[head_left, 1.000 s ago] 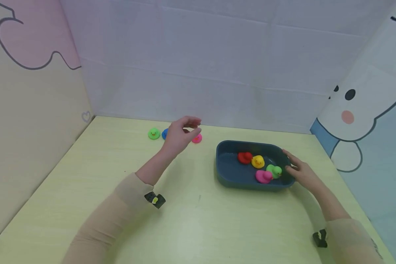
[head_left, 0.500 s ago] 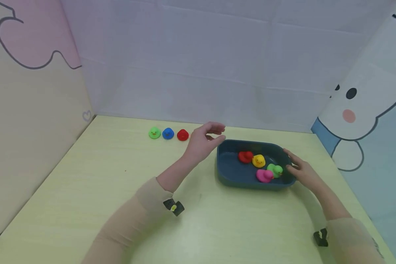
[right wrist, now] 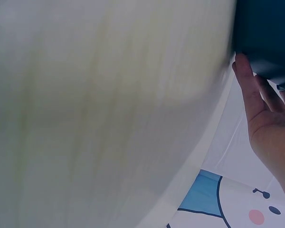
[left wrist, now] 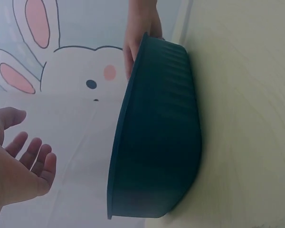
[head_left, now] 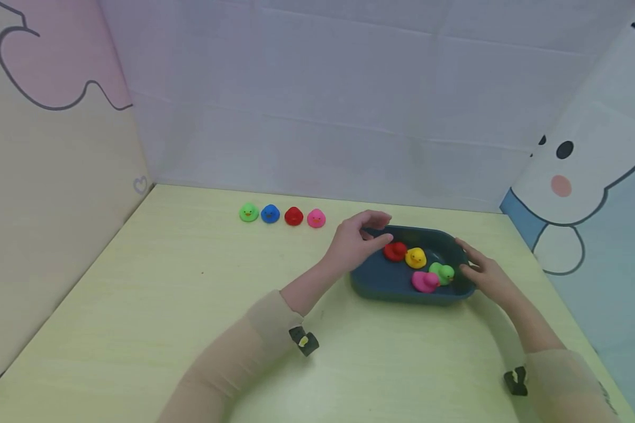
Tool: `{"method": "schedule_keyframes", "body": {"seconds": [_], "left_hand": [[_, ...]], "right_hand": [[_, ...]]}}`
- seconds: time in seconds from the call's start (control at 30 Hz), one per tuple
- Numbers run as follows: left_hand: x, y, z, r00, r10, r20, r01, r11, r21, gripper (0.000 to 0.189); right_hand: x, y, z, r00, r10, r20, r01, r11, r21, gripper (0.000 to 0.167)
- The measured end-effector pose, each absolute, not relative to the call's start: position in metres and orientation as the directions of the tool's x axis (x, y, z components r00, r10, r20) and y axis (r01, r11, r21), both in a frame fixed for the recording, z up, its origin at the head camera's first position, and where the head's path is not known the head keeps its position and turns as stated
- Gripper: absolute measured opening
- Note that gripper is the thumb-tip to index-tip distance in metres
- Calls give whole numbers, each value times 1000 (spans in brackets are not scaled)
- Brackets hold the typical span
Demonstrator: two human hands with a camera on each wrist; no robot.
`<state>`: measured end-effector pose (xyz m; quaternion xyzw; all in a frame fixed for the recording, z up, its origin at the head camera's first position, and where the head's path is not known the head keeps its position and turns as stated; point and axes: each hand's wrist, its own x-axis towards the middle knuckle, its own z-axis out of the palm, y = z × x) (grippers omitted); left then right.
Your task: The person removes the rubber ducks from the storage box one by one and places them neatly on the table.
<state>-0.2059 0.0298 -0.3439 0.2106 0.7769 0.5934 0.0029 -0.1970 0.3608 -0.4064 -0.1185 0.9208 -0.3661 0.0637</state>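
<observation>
The left hand (head_left: 357, 241) hangs, thumb apart from fingers, above the ten-o'clock corner of a dark teal bin (head_left: 391, 294) holding four rubber ducks (head_left: 415, 258), the right hand (head_left: 489, 279) touches its three-o'clock end, clamped or not I cannot tell, and four more ducks (head_left: 293, 216) line up toward ten o'clock.

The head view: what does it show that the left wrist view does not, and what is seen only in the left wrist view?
Only the head view shows the row of four rubber ducks on the tabletop, and the red duck, yellow duck, green duck and pink duck inside the dark teal bin. The left sleeve and right sleeve also appear only there.

Only the left wrist view shows the pink-centred ears of the rabbit print.

Both share the dark teal bin, tabletop, left hand, right hand and part of the rabbit print.
</observation>
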Motion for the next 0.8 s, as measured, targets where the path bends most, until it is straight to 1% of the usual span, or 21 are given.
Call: {"method": "schedule_keyframes", "body": {"seconds": [0.27, 0.4, 0.53, 0.8], "left_hand": [[-206, 49, -357, -902, 385, 192, 285, 199, 938, 40], [-209, 60, -365, -892, 413, 185, 291, 210, 933, 40], [-212, 70, -372, -874, 451, 184, 306, 216, 927, 41], [-216, 90, -388, -830, 543, 126, 293, 233, 927, 43]], "right_hand": [[-196, 361, -405, -965, -259, -38, -160, 700, -696, 60], [-195, 362, -405, -965, -261, -37, -162, 698, -698, 60], [-195, 362, -405, -963, -265, -41, -160, 692, -704, 60], [-196, 360, -405, -963, -263, -64, -140, 686, -714, 61]]}}
